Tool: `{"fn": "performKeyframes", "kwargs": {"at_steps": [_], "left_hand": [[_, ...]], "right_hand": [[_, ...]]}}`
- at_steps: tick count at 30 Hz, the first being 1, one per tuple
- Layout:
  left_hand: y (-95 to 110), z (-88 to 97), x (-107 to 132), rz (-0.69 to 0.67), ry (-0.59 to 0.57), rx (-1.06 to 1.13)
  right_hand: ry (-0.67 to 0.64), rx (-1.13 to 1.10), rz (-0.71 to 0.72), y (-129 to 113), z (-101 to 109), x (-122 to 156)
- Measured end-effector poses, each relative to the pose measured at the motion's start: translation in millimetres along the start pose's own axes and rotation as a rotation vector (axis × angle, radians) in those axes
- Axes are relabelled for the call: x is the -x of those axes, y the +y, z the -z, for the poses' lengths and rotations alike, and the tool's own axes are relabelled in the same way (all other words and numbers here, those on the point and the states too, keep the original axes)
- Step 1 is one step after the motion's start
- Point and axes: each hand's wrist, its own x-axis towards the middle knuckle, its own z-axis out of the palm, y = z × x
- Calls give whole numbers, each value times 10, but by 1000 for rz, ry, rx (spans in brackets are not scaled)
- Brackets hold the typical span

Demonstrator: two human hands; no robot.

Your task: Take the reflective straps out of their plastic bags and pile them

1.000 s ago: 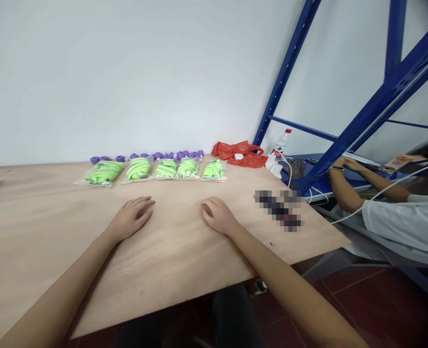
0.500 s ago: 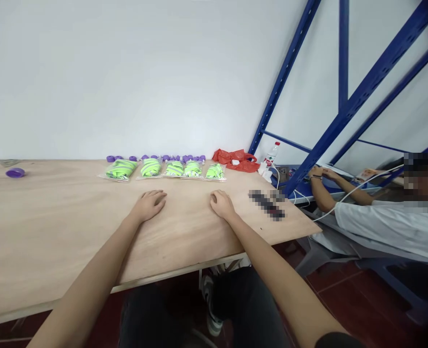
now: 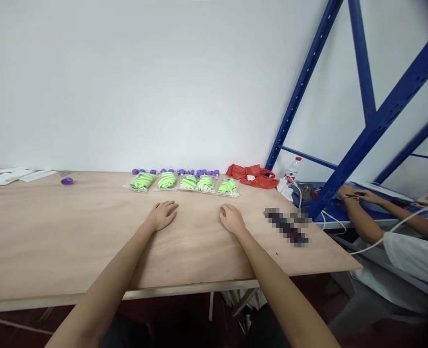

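Observation:
My left hand (image 3: 162, 214) lies flat on the plywood table (image 3: 72, 232), palm down, fingers stretched forward and holding nothing. My right hand (image 3: 231, 218) rests on the wood a short way to its right, fingers loosely curled down, also empty. Beyond both hands, near the wall, a row of several clear bags of neon-green straps (image 3: 184, 182) lies side by side. Behind the bags runs a line of small purple pieces (image 3: 177, 171). Neither hand touches the bags.
A single purple piece (image 3: 66, 181) and white papers (image 3: 7, 176) lie far left. A red plastic bag (image 3: 252, 174) and a water bottle (image 3: 292, 169) sit at the back right. A blue steel rack (image 3: 366, 121) stands right, where another person's arms (image 3: 362, 217) rest on a lower surface.
The view has pulled back and swung, showing more of the table's left side and front edge. Both hands stay flat on the wood in the same pose.

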Motion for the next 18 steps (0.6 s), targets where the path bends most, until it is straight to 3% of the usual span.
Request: {"fn": "performKeyframes", "kwargs": {"at_steps": [7,13,18], "left_hand": [[54,63,-3,44,-68,-55],[13,16,5,43,-27,-39],[62,61,17,43,-48,-30]], "right_hand": [[16,-58,3,64,-22,-70],[290,53,-45,352,-91,-355],[313,125,-78,613,-132,-571]]}}
